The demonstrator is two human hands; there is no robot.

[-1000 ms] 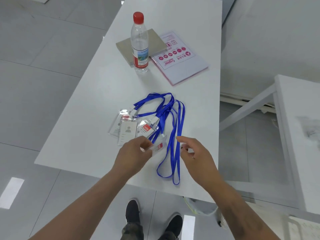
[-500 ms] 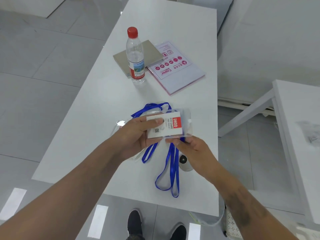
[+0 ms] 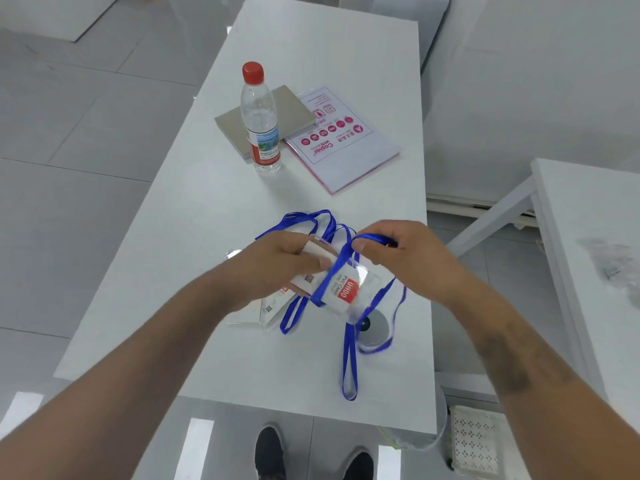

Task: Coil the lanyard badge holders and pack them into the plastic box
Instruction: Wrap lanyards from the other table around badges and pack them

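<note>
My left hand (image 3: 277, 268) grips a clear badge holder (image 3: 346, 292) with a white and red card inside, held above the white table (image 3: 194, 237). My right hand (image 3: 408, 258) pinches its blue lanyard (image 3: 332, 275) and draws the strap across the front of the holder. The rest of that strap hangs in a loop (image 3: 349, 368) down to the table. More badge holders (image 3: 263, 310) lie under my left hand, their blue lanyards (image 3: 304, 218) spread behind it. No plastic box is in view.
A water bottle (image 3: 261, 123) with a red cap stands at the back, beside a grey board (image 3: 294, 109) and a pack of copier paper (image 3: 343, 140). A small round white device (image 3: 374, 327) lies below the held holder. A second white table (image 3: 588, 237) stands to the right.
Both hands held the holder flat before. Now my right hand has let go of the holder, taken the blue strap and pulled it over the holder, which is tilted.
</note>
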